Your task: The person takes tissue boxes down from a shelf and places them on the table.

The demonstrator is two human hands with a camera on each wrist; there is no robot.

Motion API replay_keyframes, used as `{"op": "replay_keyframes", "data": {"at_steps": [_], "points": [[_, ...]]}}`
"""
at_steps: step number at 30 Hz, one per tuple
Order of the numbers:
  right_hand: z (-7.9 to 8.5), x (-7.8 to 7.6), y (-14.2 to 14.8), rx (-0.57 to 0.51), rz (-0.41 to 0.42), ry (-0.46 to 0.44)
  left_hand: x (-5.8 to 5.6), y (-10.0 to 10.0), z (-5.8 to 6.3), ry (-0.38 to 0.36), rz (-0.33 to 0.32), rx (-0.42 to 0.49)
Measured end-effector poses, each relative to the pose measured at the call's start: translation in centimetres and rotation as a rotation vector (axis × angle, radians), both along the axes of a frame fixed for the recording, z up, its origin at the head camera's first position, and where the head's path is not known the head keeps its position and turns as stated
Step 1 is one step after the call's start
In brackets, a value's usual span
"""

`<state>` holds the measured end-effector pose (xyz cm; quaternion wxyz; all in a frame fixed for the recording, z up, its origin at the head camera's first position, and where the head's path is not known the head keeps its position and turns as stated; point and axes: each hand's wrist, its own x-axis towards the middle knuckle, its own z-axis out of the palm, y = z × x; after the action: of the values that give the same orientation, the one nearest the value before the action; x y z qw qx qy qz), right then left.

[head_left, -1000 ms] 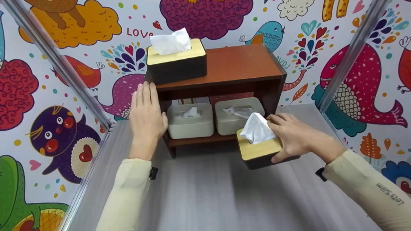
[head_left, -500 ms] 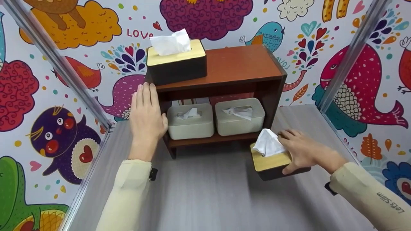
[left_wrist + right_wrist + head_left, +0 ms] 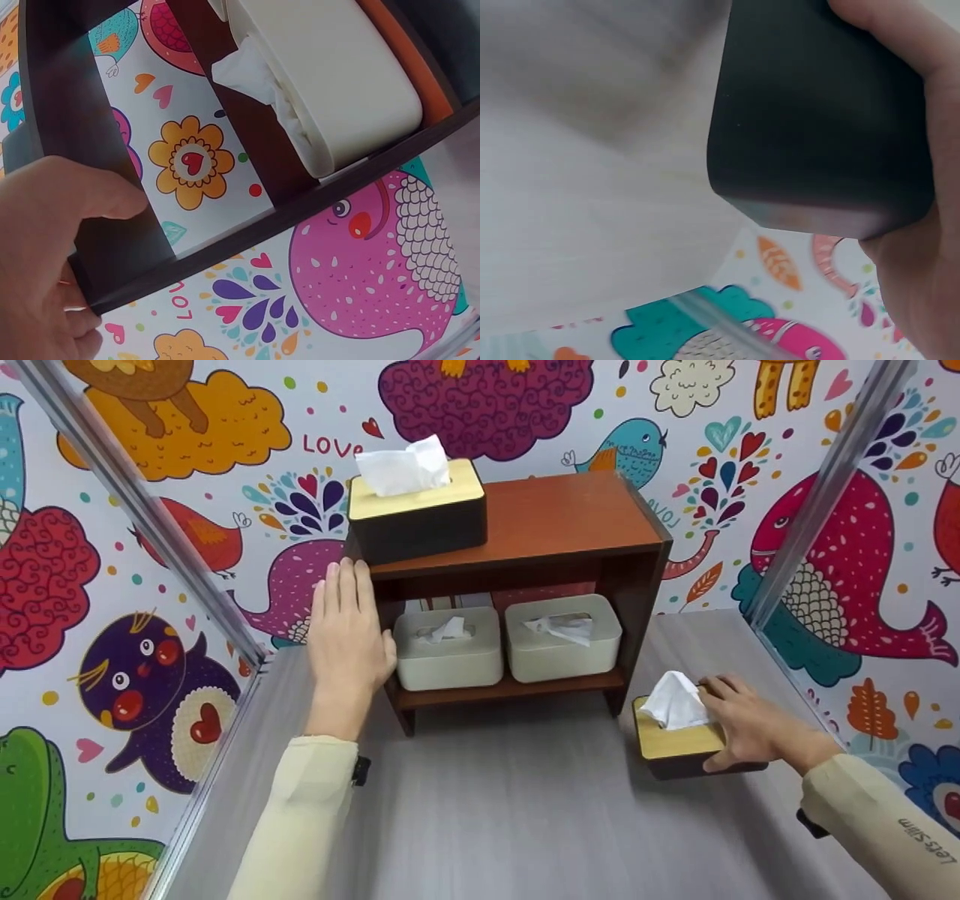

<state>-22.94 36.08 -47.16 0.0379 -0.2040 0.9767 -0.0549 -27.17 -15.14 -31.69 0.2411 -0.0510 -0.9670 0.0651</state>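
My right hand point(image 3: 746, 727) grips a black tissue box point(image 3: 679, 746) with a wooden lid and a white tissue sticking out. It is low over the grey surface, right of a brown shelf. In the right wrist view the black side of the box point(image 3: 821, 120) fills the middle, with fingers along its edge. My left hand point(image 3: 349, 641) rests with straight fingers against the left side of the shelf point(image 3: 577, 517), its thumb near the front edge. In the left wrist view the thumb point(image 3: 112, 193) overlaps the dark board at the shelf's corner.
Another black tissue box point(image 3: 420, 529) with a wooden lid stands on the shelf's top left. Two beige tissue boxes sit side by side on the lower board, one left point(image 3: 450, 667) and one right point(image 3: 566, 656). Patterned walls with metal posts point(image 3: 825, 502) enclose the grey surface point(image 3: 502, 810).
My right hand has carried the black tissue box rightward and slightly down, away from the shelf front, uncovering the right beige box. The left hand has stayed against the shelf.
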Motion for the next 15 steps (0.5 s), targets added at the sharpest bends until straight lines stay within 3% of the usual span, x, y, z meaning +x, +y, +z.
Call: {"op": "replay_keyframes", "data": {"at_steps": [15], "points": [[-2.3, -0.4, 3.1, -0.067, -0.114, -0.115, 0.0, 0.2, -0.1, 0.004, 0.018, -0.004]]}}
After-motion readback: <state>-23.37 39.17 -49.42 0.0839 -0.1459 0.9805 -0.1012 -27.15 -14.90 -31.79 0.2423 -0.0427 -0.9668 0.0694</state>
